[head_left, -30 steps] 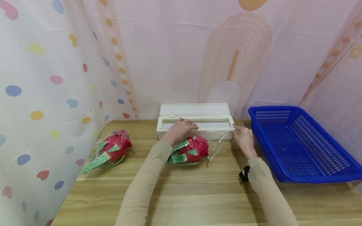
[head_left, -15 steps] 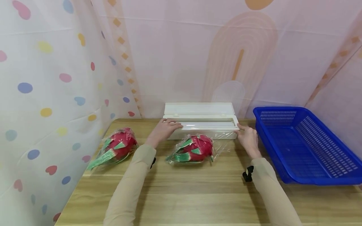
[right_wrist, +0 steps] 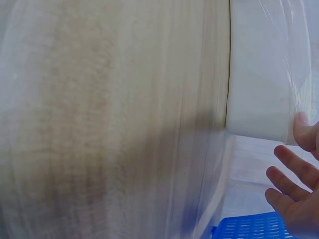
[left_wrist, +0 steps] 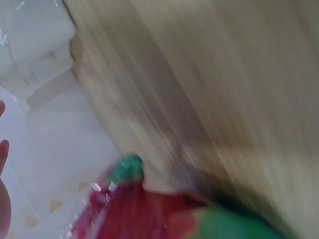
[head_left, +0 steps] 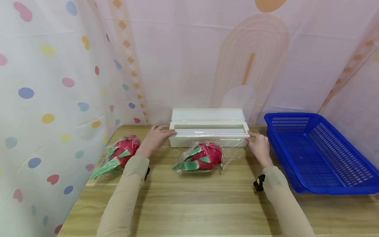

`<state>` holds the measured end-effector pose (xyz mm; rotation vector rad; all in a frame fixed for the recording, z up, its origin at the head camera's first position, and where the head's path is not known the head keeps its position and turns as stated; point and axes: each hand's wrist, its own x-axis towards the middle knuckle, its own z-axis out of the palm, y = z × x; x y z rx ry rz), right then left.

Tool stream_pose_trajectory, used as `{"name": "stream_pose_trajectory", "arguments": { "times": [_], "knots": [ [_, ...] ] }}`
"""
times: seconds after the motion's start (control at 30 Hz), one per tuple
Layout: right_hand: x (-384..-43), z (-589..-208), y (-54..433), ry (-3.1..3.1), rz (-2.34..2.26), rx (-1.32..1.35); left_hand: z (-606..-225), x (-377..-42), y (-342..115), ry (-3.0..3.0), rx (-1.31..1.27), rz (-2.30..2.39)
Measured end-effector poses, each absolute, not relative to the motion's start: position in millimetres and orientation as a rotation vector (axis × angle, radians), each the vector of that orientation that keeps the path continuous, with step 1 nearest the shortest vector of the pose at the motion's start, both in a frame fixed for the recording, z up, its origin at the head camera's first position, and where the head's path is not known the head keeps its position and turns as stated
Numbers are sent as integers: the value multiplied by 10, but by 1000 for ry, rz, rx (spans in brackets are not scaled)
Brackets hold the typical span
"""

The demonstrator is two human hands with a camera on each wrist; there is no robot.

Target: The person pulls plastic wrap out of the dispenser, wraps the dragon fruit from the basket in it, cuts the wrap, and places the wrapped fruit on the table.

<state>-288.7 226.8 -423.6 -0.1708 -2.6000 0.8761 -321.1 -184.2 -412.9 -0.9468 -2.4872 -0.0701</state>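
A white cling film dispenser stands at the back with its lid up and a white roll inside. My left hand is at its left end, fingertips right at the corner and fingers loosely extended. My right hand pinches cling film at the front right corner; in the right wrist view the thumb presses the film while other fingers spread below. One dragon fruit lies in film before the box. Another film-wrapped dragon fruit lies left, partly behind my left wrist.
A blue plastic basket with slotted sides stands at the right of the wooden table. A pink patterned curtain hangs close behind the box, and a dotted one borders the left side.
My left hand has slid left along the dispenser, from its middle to its left end, uncovering the nearer dragon fruit. The right hand stays at the right corner.
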Motion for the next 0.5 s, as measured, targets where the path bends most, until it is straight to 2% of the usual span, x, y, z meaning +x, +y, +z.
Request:
{"name": "stream_pose_trajectory", "arguments": {
  "times": [0.5],
  "knots": [
    [-2895, -4252, 2259, -2606, 896, -108, -4210, -3088, -1835, -2420, -905, -111]
  ]
}}
